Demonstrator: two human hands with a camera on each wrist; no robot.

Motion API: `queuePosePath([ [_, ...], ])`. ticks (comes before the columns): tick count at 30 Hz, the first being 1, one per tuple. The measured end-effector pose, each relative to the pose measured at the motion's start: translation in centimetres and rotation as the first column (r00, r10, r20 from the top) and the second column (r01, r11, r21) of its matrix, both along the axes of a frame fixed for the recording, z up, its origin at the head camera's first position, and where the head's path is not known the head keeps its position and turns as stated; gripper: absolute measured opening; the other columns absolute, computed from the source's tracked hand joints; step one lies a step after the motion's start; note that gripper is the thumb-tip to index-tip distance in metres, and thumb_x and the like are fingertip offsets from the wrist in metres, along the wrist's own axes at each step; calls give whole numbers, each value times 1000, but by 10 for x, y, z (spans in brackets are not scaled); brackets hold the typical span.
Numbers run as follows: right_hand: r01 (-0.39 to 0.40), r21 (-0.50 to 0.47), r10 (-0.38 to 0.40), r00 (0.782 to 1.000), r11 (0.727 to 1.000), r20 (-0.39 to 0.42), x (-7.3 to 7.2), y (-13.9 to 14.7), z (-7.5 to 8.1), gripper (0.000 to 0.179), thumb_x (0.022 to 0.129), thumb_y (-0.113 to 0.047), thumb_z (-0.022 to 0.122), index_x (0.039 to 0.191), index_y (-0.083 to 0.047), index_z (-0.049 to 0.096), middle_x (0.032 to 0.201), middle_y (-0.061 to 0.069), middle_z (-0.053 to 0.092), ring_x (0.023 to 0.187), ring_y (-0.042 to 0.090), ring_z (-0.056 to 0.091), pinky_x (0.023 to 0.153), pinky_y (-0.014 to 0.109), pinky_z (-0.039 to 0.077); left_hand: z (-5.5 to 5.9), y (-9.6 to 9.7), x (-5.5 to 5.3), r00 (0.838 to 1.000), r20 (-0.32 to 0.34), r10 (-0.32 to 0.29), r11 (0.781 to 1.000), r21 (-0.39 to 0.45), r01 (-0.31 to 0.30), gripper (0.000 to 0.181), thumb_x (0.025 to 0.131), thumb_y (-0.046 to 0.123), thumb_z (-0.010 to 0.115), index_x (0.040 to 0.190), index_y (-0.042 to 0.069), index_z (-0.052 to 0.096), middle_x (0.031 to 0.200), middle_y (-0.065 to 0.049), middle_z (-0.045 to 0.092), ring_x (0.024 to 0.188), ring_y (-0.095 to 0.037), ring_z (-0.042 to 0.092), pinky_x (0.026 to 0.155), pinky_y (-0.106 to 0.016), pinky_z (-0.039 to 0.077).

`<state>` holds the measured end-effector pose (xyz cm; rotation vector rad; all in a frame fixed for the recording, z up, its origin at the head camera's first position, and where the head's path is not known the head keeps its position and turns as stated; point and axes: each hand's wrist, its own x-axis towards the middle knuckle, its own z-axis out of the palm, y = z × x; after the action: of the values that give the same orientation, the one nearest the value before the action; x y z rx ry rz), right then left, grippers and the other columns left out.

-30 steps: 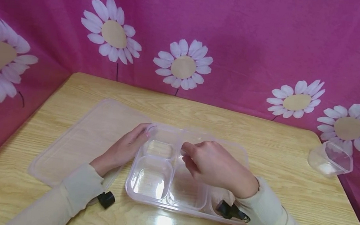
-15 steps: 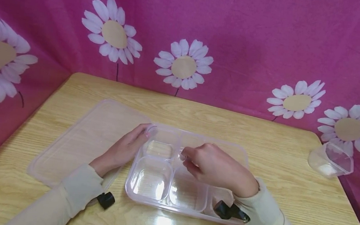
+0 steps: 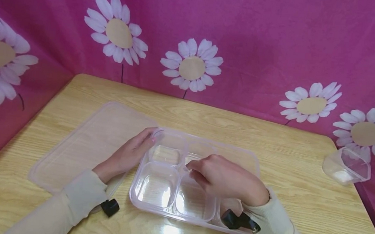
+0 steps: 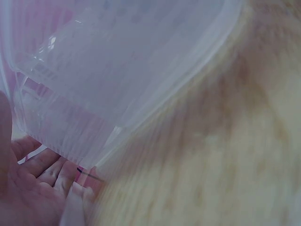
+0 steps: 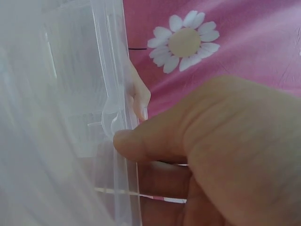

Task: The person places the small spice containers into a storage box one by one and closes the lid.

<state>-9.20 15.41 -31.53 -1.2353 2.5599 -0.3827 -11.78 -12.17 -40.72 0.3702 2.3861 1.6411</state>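
Note:
A clear plastic tray point(image 3: 152, 208) with several square compartments stands on the table. My left hand point(image 3: 130, 154) grips its far left corner, thumb at the rim and fingers along the outer wall; the palm of my left hand point(image 4: 40, 183) shows in the left wrist view. Near the tray's middle, my right hand point(image 3: 224, 177) pinches the rim of a clear cup point(image 3: 199, 148) that sits in the back middle compartment. In the right wrist view, the thumb of my right hand point(image 5: 155, 141) presses on a clear plastic rim point(image 5: 111, 117), its fingers on the other side.
A flat translucent lid point(image 3: 81, 148) lies left of the tray, partly under my left forearm. At the table's right edge another clear cup point(image 3: 347, 168) lies tipped on its side. Behind the table point(image 3: 240, 123) hangs a pink cloth point(image 3: 252, 63) with daisies.
My right hand has come down and slightly nearer with the clear cup, whose rim stood above the tray's far edge and now lies level inside it. My left hand keeps its grip.

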Motion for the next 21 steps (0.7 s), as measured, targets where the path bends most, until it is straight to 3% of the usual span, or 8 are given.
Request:
queuePosePath([
  [9, -9, 16, 9, 1000, 1000, 15, -1, 1, -3, 22, 103, -10, 56, 81, -14, 59, 64, -13, 37, 56, -3, 37, 52, 14, 37, 1, 1, 0, 1000, -8, 2, 1000, 10, -1, 46, 112, 43, 37, 154, 23, 44, 165, -7, 42, 158, -30, 31, 132, -56, 21],
  [21, -7, 27, 7, 1000, 1000, 9, -2, 1, -4, 21, 104, -10, 54, 84, -16, 56, 66, -11, 43, 61, 1, 44, 57, 16, 41, 2, 1, 1, 1000, 8, 9, 1000, 6, -9, 46, 112, 46, 37, 152, 25, 45, 165, -7, 43, 159, -30, 31, 132, -57, 21],
])
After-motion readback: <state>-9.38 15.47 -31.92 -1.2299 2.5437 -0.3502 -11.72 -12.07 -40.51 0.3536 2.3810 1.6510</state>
